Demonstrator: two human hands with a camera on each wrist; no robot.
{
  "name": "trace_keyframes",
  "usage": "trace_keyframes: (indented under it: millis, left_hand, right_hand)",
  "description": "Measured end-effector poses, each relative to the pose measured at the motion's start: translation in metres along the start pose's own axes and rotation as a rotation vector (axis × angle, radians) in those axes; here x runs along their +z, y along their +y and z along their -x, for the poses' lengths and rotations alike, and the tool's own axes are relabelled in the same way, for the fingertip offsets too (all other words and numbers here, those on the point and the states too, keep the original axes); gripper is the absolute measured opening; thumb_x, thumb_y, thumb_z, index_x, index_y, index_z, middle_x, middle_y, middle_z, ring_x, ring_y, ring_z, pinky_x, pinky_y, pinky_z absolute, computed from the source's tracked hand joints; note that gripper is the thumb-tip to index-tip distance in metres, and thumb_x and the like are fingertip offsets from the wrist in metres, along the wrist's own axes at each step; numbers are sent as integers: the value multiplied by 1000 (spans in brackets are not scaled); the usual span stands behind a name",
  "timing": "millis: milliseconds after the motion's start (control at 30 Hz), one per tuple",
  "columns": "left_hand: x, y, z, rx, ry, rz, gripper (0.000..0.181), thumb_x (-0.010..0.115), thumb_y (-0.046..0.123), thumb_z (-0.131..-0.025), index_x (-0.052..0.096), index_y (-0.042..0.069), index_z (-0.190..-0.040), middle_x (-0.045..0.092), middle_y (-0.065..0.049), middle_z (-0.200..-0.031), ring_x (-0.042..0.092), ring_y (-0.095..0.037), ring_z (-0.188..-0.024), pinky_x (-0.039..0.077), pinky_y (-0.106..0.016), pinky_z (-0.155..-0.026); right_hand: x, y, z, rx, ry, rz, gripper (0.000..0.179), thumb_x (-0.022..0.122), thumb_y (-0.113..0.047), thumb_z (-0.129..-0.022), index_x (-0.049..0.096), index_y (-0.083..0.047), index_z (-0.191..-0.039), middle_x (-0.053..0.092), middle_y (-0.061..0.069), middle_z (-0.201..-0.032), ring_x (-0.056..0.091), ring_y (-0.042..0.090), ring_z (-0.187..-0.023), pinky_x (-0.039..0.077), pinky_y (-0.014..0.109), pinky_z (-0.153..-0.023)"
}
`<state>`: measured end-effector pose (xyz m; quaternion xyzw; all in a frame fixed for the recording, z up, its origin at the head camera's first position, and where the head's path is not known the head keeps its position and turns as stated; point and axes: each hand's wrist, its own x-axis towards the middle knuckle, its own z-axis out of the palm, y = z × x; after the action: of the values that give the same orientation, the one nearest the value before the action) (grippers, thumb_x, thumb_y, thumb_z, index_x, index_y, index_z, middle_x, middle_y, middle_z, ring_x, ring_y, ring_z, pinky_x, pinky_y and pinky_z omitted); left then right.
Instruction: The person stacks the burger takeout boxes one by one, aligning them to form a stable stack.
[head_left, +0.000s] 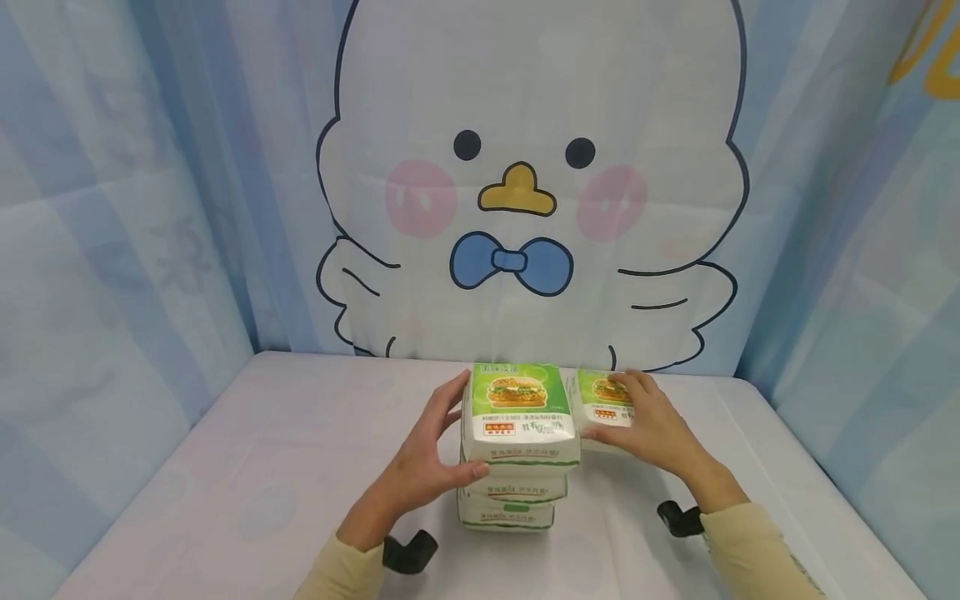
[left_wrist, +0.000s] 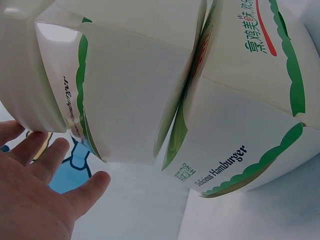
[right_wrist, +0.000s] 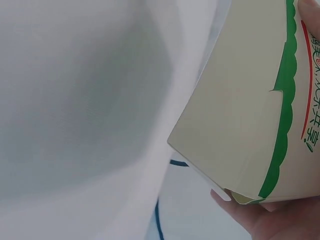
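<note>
A stack of three white-and-green hamburger boxes stands on the table, the top box [head_left: 517, 404] showing a burger picture. The middle box [left_wrist: 135, 85] and bottom box [left_wrist: 240, 100] sit slightly askew beneath it. My left hand [head_left: 427, 454] is at the stack's left side with fingers spread, its fingertips close against the top box; contact is hard to tell. Right of the stack, my right hand [head_left: 660, 429] grips another hamburger box [head_left: 602, 407], thumb at its front and fingers over its right side. In the right wrist view that held box [right_wrist: 240, 110] is tilted, its underside showing.
The pale tabletop [head_left: 300, 467] runs back to a curtain [head_left: 517, 317] printed with a white cartoon bird, close behind the boxes. Fabric walls stand left and right. Dark wrist-worn pieces [head_left: 410, 552] stick out beside both cream sleeves.
</note>
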<state>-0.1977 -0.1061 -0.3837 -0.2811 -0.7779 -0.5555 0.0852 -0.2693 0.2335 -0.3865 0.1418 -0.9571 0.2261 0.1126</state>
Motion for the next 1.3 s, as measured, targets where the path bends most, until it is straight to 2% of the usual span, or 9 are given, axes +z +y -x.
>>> trace_keyframes:
  millis: [167, 400, 533, 733, 1000, 1300]
  left_hand:
    - [-1, 0, 0, 2, 4, -5, 98, 78, 31, -82, 16, 30, -158, 22, 5, -163, 23, -25, -152, 34, -57, -117]
    - [0, 0, 0, -2, 8, -10, 97, 78, 32, -82, 17, 32, -157, 22, 6, -163, 24, -24, -152, 34, -58, -117]
    - [0, -1, -1, -5, 11, -19, 97, 78, 32, -82, 17, 33, -157, 23, 7, -162, 25, -24, -151, 34, -57, -118]
    - [0, 0, 0, -25, 18, -24, 97, 79, 33, -81, 18, 33, -157, 24, 7, -162, 26, -25, -151, 34, -56, -118]
    - [1, 2, 1, -27, 22, -40, 97, 80, 34, -81, 20, 31, -157, 25, 5, -162, 28, -26, -150, 34, -56, -117]
    - [0, 3, 1, -6, 43, -49, 96, 79, 34, -81, 22, 27, -157, 27, 7, -161, 26, -23, -151, 32, -60, -118]
  right_hand:
    - [-14, -6, -2, -20, 16, 9, 101, 77, -68, -70, 43, -9, -144, 32, 25, -154, 49, 42, -120, 52, 60, -92]
    - [-33, -14, -1, -2, 18, 27, 100, 75, -69, -72, 42, -10, -145, 29, 25, -155, 50, 42, -117, 53, 57, -88]
    - [-44, -18, -1, -13, 39, 38, 97, 76, -66, -73, 41, -10, -145, 29, 26, -155, 52, 42, -113, 54, 53, -83]
    - [-56, -22, -1, -36, 71, 55, 96, 77, -63, -74, 41, -11, -145, 29, 25, -156, 53, 43, -111, 55, 54, -83]
    - [-69, -30, 0, -68, 100, 77, 95, 78, -61, -74, 41, -12, -147, 29, 23, -156, 50, 43, -113, 55, 53, -81]
    - [-85, -47, 1, -122, 156, 75, 93, 81, -54, -74, 42, -10, -145, 32, 22, -154, 50, 38, -109, 51, 44, -77]
